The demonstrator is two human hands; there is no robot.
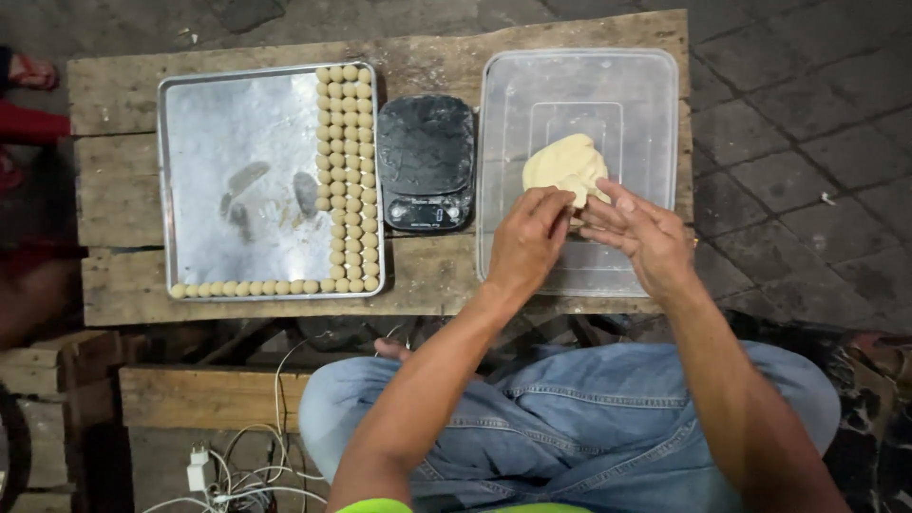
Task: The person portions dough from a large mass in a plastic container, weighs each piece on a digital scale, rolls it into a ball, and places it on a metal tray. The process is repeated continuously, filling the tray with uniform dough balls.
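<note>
A pale lump of dough (562, 164) lies in a clear plastic tub (636, 95) on a low wooden table (427, 57). My left hand (525, 242) pinches at the near edge of the lump, fingers closed on it. Beside it my right hand (644, 234) has its fingers spread, their tips touching the dough's near right side. To the left, a metal tray (242, 123) carries several small dough balls (350, 171) in rows along its right and near edges. A black kitchen scale (427, 157) sits between tray and tub.
The table stands on grey paving stones. My knees in blue jeans are below the near edge. White cables and a plug (201, 467) lie on the ground at lower left, beside wooden crates. A red-clad person's foot (28, 71) shows at the far left.
</note>
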